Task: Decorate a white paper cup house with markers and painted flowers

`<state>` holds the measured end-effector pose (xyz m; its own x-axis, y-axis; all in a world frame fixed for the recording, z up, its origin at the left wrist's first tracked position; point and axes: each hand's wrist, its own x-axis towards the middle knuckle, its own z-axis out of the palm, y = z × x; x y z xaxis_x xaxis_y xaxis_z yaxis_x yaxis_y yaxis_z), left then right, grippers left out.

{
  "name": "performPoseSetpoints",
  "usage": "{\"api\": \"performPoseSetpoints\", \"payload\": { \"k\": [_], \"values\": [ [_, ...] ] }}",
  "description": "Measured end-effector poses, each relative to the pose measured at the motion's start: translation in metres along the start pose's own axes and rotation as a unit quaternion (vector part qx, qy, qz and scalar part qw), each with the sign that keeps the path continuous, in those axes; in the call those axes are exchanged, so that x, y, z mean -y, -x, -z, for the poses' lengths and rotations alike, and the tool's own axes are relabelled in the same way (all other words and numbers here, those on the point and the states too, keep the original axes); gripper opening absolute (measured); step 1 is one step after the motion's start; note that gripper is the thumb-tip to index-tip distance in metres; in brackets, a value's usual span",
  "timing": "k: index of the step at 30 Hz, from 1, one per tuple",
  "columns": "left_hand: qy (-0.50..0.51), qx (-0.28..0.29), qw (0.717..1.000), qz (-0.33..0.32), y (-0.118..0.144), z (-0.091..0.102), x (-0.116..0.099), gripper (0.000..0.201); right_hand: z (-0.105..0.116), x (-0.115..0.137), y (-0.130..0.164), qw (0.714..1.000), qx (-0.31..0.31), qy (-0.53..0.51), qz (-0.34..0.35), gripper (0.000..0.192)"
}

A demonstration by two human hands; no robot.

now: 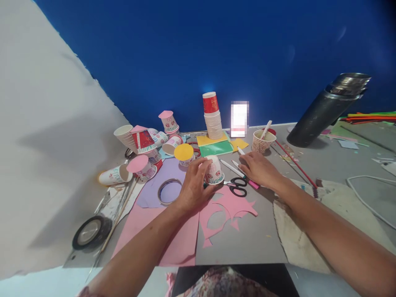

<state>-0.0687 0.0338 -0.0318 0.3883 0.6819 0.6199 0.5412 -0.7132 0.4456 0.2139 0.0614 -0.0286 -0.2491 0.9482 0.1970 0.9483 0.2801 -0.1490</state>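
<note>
**On the grey table: one cup held, a pen being reached**

Near the middle of the table (247, 243), the left hand (193, 185) wraps its fingers around an upside-down paper cup (214, 171), which stands on the pink cut paper (229, 208). The right hand (258, 168) lies flat just to the right, its fingers loosely spread over the pens (238, 168), gripping nothing that I can see. Black scissors (238, 186) lie between both hands. It looks like the decorating step; the next move needs a firm pinch on one pen while the cup is kept steady.
</note>
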Motion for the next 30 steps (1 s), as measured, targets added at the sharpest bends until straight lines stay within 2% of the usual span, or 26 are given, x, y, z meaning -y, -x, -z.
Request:
{"api": "performPoseSetpoints", "payload": {
  "k": [5,8,10,13,15,19,21,24,27,30],
  "values": [
    [0.041,-0.006,0.998,0.056,-0.001,0.001,0.004,0.088,-0.001,0.000,-0.001,0.996,-0.080,-0.049,0.003,0.037],
    [0.073,0.002,0.993,0.090,-0.001,0.000,0.007,0.088,0.000,0.004,-0.002,0.989,-0.122,-0.075,0.023,0.041],
    [0.083,0.003,0.991,0.109,-0.001,-0.001,0.007,0.087,0.000,0.010,-0.001,0.985,-0.135,-0.093,0.055,0.056],
    [0.078,0.011,0.992,0.101,-0.002,-0.001,0.006,0.086,0.002,0.021,0.005,0.977,-0.120,-0.122,0.124,0.089],
    [0.068,0.019,0.995,0.076,-0.002,-0.001,0.003,0.085,0.005,0.029,0.009,0.975,-0.101,-0.122,0.154,0.096],
    [0.073,0.020,0.997,0.009,-0.003,0.001,-0.002,0.082,0.011,0.040,0.016,0.970,-0.107,-0.108,0.190,0.090],
    [0.084,0.023,0.996,0.001,-0.003,0.001,-0.004,0.081,0.013,0.043,0.016,0.964,-0.124,-0.112,0.206,0.086],
    [0.087,0.024,0.996,0.021,-0.002,0.000,-0.004,0.087,0.013,0.044,0.015,0.960,-0.145,-0.118,0.209,0.078],
    [0.082,0.020,0.995,0.049,-0.001,-0.002,0.001,0.098,0.008,0.040,0.011,0.961,-0.180,-0.107,0.180,0.072],
    [0.109,0.030,0.988,0.102,-0.001,-0.001,0.006,0.096,0.002,0.035,0.008,0.960,-0.211,-0.107,0.152,0.074]
  ]
}}
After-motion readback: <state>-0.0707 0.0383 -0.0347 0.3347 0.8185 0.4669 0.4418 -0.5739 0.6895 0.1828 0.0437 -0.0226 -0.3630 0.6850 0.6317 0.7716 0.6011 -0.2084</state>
